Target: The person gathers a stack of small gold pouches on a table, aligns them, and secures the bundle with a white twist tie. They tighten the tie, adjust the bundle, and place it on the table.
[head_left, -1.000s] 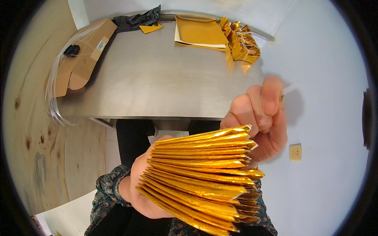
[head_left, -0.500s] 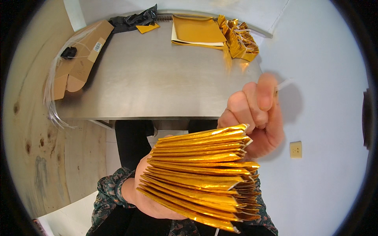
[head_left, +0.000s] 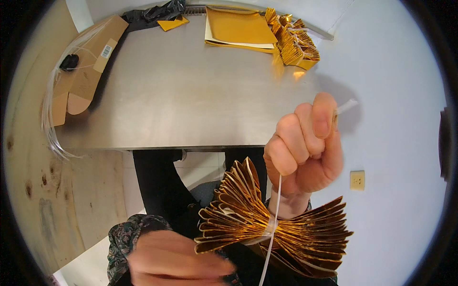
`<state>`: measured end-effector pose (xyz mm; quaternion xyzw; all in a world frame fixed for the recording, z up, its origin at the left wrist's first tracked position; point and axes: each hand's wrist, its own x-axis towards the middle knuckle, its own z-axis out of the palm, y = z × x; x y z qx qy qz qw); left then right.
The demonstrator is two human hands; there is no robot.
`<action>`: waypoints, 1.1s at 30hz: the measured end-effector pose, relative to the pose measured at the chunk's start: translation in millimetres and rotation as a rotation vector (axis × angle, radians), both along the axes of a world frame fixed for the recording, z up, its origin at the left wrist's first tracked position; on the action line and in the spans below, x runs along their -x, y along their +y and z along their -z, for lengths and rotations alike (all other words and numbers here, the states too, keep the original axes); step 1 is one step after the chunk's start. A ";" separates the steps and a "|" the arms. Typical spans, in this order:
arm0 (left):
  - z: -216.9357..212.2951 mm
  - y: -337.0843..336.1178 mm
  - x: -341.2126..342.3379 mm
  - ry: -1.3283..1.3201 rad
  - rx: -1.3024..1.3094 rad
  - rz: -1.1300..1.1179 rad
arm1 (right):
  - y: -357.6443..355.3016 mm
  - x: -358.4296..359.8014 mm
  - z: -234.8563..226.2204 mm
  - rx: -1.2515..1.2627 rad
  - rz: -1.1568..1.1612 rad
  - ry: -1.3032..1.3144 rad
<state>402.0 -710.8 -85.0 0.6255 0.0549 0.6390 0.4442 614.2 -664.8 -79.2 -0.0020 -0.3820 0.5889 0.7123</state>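
Observation:
A bundle of pleated gold foil paper (head_left: 312, 240), bound at its middle with a white plastic strip (head_left: 278, 200), fans out on both sides like a bow. My right hand (head_left: 305, 143) is closed on that strip above the bundle. One end of it sticks out past the thumb, and a length runs down across the bundle to the lower edge. My left hand (head_left: 176, 260) is low at the left, near the bundle's left fan. Motion smears its fingers, and whether it touches the paper is unclear.
On the metal table (head_left: 191, 95) lie gold sheets (head_left: 241, 28), with more tied gold bundles (head_left: 298, 45) at the far right. A cardboard box (head_left: 81, 81) draped with white strips (head_left: 47, 119) stands left, near black plastic (head_left: 157, 14) and a gold piece (head_left: 172, 23).
The bundle has turned from a side-on stack into a fanned bow showing its bound middle. My left hand has come away to the lower left; my right hand keeps its grip on the strip.

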 end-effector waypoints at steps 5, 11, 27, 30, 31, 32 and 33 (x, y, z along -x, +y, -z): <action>29.1 136.7 0.7 0.243 -0.713 0.119 | 86.3 6.5 38.3 0.026 -0.015 0.025; 75.6 257.1 -40.6 0.144 -0.434 0.019 | 207.1 -5.9 87.3 0.078 0.006 0.022; 109.2 452.8 -26.3 0.680 0.028 0.105 | 354.1 -18.6 116.1 0.282 0.339 -0.203; 80.3 417.4 -39.2 0.727 0.116 0.092 | 308.4 -24.5 89.0 0.212 0.334 -0.341; 69.6 403.7 -43.1 0.742 0.134 0.082 | 290.3 -25.1 77.8 0.203 0.339 -0.401; 58.7 389.7 -44.9 0.776 0.163 0.073 | 272.3 -24.5 66.5 0.193 0.347 -0.457; 48.0 376.0 -44.5 0.796 0.189 0.072 | 254.6 -22.4 55.3 0.191 0.374 -0.504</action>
